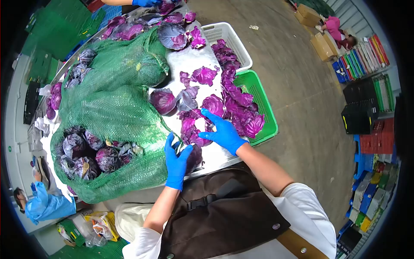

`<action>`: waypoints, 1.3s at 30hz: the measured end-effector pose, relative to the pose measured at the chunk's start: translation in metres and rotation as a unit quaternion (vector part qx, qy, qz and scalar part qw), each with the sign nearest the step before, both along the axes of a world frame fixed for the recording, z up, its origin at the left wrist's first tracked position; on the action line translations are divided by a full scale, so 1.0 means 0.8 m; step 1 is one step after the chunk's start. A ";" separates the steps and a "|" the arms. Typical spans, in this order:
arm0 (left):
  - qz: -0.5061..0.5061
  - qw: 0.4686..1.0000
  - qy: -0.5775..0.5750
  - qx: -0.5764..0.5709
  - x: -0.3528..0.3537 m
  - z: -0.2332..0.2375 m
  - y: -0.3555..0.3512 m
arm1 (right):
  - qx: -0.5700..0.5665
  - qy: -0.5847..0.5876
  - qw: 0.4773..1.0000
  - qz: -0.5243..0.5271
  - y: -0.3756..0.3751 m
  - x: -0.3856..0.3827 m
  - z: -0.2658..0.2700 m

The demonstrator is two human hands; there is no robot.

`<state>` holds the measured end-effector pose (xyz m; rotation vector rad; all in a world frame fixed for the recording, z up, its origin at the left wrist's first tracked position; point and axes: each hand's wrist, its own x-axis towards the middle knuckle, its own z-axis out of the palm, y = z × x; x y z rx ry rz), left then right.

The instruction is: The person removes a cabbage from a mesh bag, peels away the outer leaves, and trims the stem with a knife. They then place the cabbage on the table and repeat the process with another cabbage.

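Observation:
My left hand point(177, 162), in a blue glove, is at the table's front edge with thumb and fingers apart. Its fingertips are right at the edge of a green mesh bag point(116, 112), and a dark red cabbage point(195, 159) sits just right of it. My right hand point(223, 131), gloved too, has its fingers spread over loose purple cabbage leaves point(189, 131), with nothing gripped in it. Further back, a red cabbage point(163, 101) lies against the bag. Through the bag's opening several whole red cabbages point(108, 159) show.
A green crate point(272, 125) and a white crate point(239, 43), both with cabbage leaves, stand along the right side of the metal table point(215, 159). Another person's gloved hand point(146, 2) works at the far end. A person in blue point(49, 203) is at the left.

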<state>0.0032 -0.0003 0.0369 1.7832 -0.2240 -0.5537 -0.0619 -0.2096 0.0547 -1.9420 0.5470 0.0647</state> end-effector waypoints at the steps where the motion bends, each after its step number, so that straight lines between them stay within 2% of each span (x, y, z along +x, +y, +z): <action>1: -0.050 0.994 -0.093 0.039 0.004 0.000 -0.008 | -0.012 -0.040 0.999 0.002 -0.002 -0.001 -0.010; 3: -0.140 0.945 -0.276 0.111 0.017 0.001 -0.038 | -0.041 -0.122 0.992 0.012 -0.007 0.000 -0.037; 4: -0.183 0.929 -0.287 0.142 0.025 0.004 -0.055 | -0.024 -0.093 0.995 0.021 -0.010 0.001 -0.032; 7: -0.162 0.927 -0.300 0.158 0.021 -0.005 -0.075 | 0.012 -0.019 0.999 0.038 -0.031 0.000 -0.014; 9: -0.161 0.936 -0.263 0.167 0.028 0.003 -0.081 | 0.021 0.005 0.999 0.043 -0.044 0.004 -0.010; 10: -0.159 0.945 -0.232 0.167 0.032 0.009 -0.085 | -0.011 -0.039 0.999 0.018 -0.041 0.005 -0.011; 13: -0.144 0.953 -0.202 0.176 0.035 0.011 -0.090 | -0.178 0.033 0.983 -0.031 -0.029 -0.002 0.024; 18: -0.156 0.949 -0.193 0.196 0.044 0.008 -0.092 | -0.372 0.015 0.928 0.024 0.006 -0.027 -0.030; 22: -0.188 0.939 -0.192 0.215 0.041 0.017 -0.096 | -0.351 0.066 0.933 0.053 0.016 -0.038 -0.006; 26: -0.180 0.930 -0.210 0.242 0.039 0.010 -0.098 | -0.367 0.019 0.929 0.035 0.015 -0.023 -0.043; 31: -0.188 0.916 -0.230 0.270 0.046 0.012 -0.100 | -0.403 0.046 0.912 0.053 0.009 -0.037 -0.007; 34: -0.185 0.922 -0.208 0.268 0.046 0.013 -0.104 | -0.393 0.018 0.919 0.033 0.002 -0.018 -0.021; 37: -0.156 0.929 -0.161 0.295 0.046 0.025 -0.113 | -0.356 -0.007 0.934 0.015 -0.008 0.011 -0.027; 38: -0.167 0.926 -0.150 0.305 0.042 0.036 -0.117 | -0.285 0.066 0.956 0.029 -0.014 0.020 -0.015; 39: -0.158 0.921 -0.184 0.305 0.030 0.033 -0.114 | -0.244 0.078 0.967 -0.002 -0.031 0.028 -0.020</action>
